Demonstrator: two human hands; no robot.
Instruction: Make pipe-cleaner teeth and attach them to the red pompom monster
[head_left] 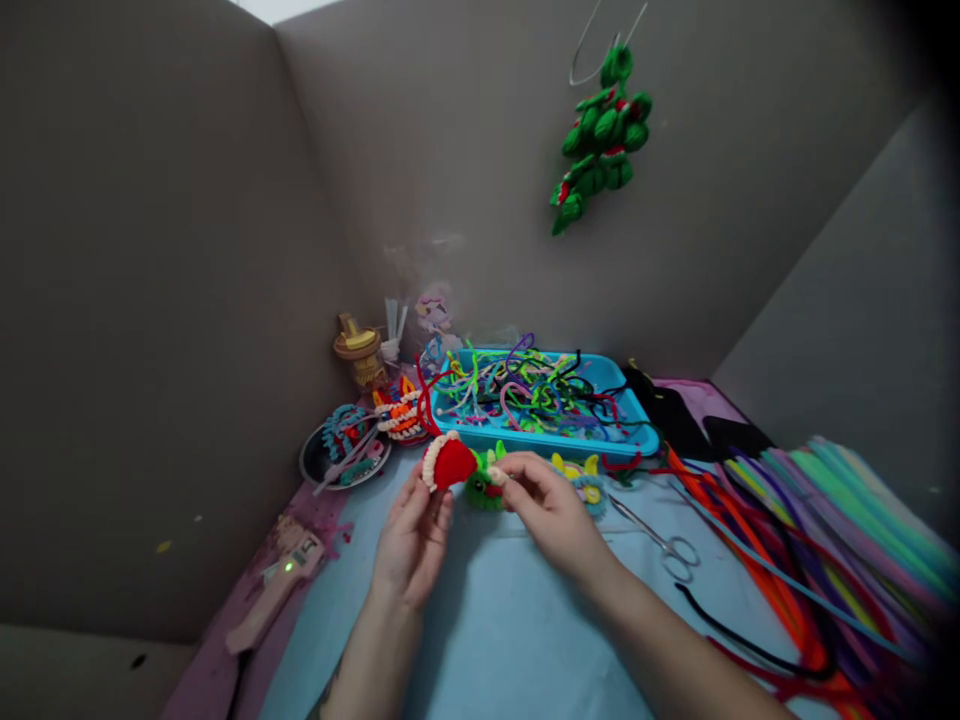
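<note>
My left hand (412,545) is closed around a small red Santa hat (454,464) with a cream fuzzy brim, its fingers gripping the brim side. Red pipe cleaner ends (424,395) stick up behind the hat. To the right of it, my right hand (551,505) pinches a small cream fuzzy piece (496,475) between thumb and fingers. Behind the hands lies a green fuzzy figure (480,490), partly hidden by them. A yellow and blue fuzzy piece (591,487) shows past my right hand.
Behind stands a blue tray (637,435) of tangled pipe cleaner scraps. Scissors (664,542) and pipe cleaner bundles (870,540) lie right. At left are a pink glue gun (279,592) with a green light and a metal bowl (309,462). A green fuzzy ornament (604,135) hangs above.
</note>
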